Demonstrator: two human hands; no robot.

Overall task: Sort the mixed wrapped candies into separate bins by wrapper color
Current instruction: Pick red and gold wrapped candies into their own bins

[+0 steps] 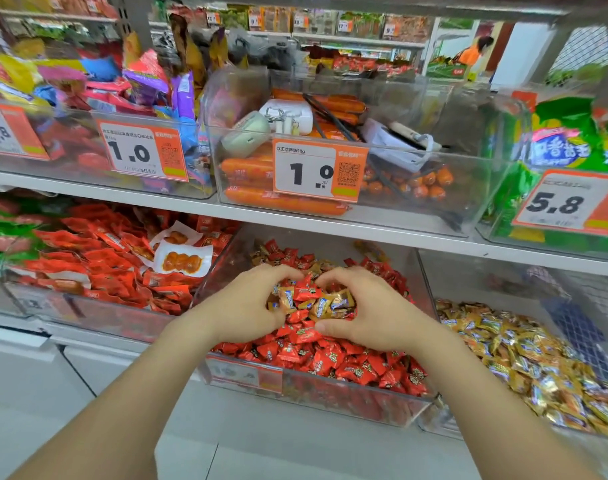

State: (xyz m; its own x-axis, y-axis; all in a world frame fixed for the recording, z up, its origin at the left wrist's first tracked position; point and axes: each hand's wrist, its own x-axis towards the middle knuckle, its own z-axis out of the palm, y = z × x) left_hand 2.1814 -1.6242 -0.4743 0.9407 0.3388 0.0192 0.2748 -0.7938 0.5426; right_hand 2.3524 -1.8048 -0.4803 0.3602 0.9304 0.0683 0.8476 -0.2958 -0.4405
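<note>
A clear middle bin point(316, 405) on the lower shelf holds mostly red-wrapped candies point(333, 362) with gold ones mixed in. My left hand point(247, 306) and my right hand point(368, 310) are cupped together over this bin. Between them they hold a heap of mixed gold and red candies point(313, 299), fingers curled round it from both sides. The clear bin to the right point(430, 424) is filled with gold-wrapped candies point(524, 355).
The bin to the left point(98, 317) holds red snack packets. On the upper shelf stand bins of orange sausages point(281, 199), colourful packets and green bags, with price tags in front. A person in orange stands far back right. White floor lies below.
</note>
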